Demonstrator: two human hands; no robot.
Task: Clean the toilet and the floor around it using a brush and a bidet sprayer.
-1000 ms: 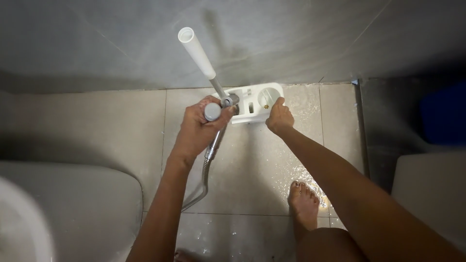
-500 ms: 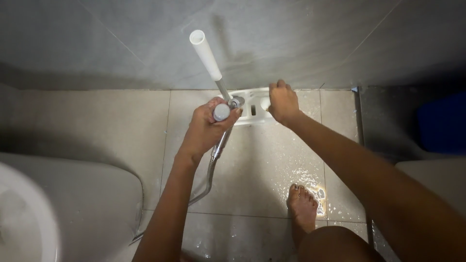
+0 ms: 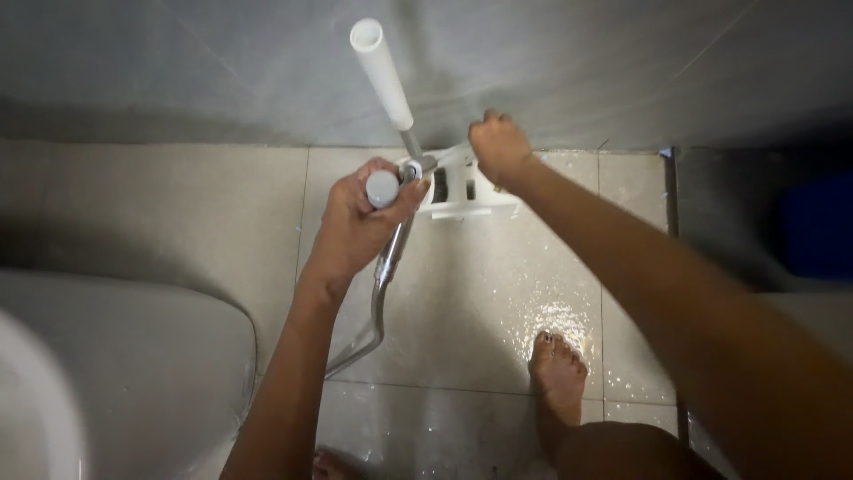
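My left hand (image 3: 355,222) grips a metal hand sprayer (image 3: 389,244), thumb on its round grey head, with the flexible hose (image 3: 366,333) trailing down toward the floor. The sprayer points at a white plastic brush holder (image 3: 462,191) standing on the wet floor by the wall. My right hand (image 3: 499,147) clutches the holder's far rim and tilts it. A white brush handle (image 3: 382,71) on a metal rod sticks up from the holder, leaning left.
A white toilet (image 3: 107,373) fills the lower left. My bare foot (image 3: 558,373) stands on wet beige tiles (image 3: 498,293). A grey tiled wall (image 3: 222,71) runs across the top. A dark recess with a blue object (image 3: 813,222) lies at right.
My right hand moved from the holder's near side up to its far rim and tipped it. The brush handle rose and the sprayer stayed aimed at the holder.
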